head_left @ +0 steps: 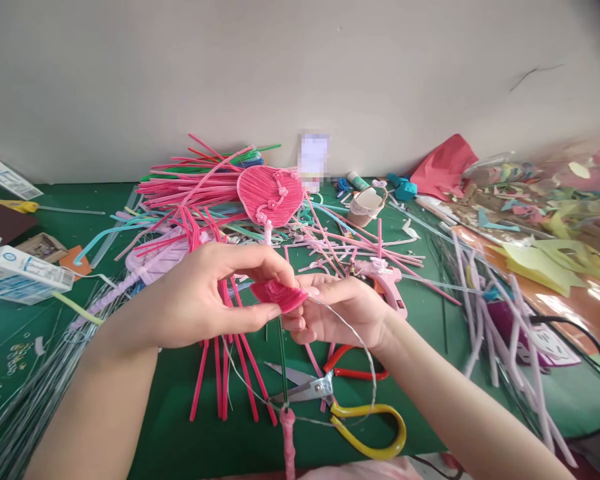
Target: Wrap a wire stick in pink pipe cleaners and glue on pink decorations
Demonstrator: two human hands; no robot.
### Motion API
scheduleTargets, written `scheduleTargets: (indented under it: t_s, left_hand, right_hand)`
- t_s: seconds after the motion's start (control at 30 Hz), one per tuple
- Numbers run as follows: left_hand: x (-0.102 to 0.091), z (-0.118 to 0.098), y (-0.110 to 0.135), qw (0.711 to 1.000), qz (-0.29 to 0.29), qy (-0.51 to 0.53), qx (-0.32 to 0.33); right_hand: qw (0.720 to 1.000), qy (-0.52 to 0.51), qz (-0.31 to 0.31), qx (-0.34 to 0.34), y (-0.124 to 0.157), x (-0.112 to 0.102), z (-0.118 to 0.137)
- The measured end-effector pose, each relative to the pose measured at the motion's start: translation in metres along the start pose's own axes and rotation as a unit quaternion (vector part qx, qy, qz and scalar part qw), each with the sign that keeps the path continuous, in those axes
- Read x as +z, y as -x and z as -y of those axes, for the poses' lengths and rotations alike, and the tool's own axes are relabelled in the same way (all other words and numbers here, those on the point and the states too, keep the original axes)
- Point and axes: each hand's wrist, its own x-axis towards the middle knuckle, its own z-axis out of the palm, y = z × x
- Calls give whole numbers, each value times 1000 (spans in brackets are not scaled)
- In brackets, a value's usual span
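My left hand (195,290) pinches a small, curved, deep-pink fuzzy piece (276,293) between thumb and fingers. At its right edge, my right hand (345,307) has thumb and fingers closed on the piece's tip and a thin pale wire (366,347). That wire loops down and round beneath both hands. Below the piece run dark green stems (283,373), joined lower down to a pink wrapped rod (289,440). Scissors (323,387) with one red and one yellow handle lie partly spread on the green table under my hands.
A pink heart-shaped panel (273,193) rests on piled pipe cleaners (195,190). A pink glue gun (393,287) and small basket (365,207) are to the right, with paper scraps (540,267) beyond. Left are a carton (25,270) and a bundle of thin wires (45,393).
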Motion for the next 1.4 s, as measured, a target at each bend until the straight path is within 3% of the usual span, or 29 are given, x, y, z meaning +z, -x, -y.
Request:
scheduleTargets:
  t_s: [0.4, 0.67, 0.83, 1.03, 1.17, 1.4]
  left_hand:
    - [-2, 2, -5, 998, 21, -51, -13]
    - [-2, 13, -5, 998, -4, 44, -50]
    - [0, 18, -6, 996, -21, 77, -50]
    - [0, 20, -8, 995, -26, 77, -51]
    - [-2, 19, -8, 998, -36, 37, -20]
    - [0, 21, -10, 998, -46, 34, -32]
  right_hand:
    - [997, -71, -16, -36, -4, 1, -21]
    - [993, -5, -85, -84, 2, 5, -11]
    - [985, 13, -138, -101, 4, 3, -19]
    - [953, 120, -167, -224, 8, 3, -25]
    - [931, 194, -185, -248, 6, 6, -23]
    - [885, 254, -245, -304, -8, 12, -31]
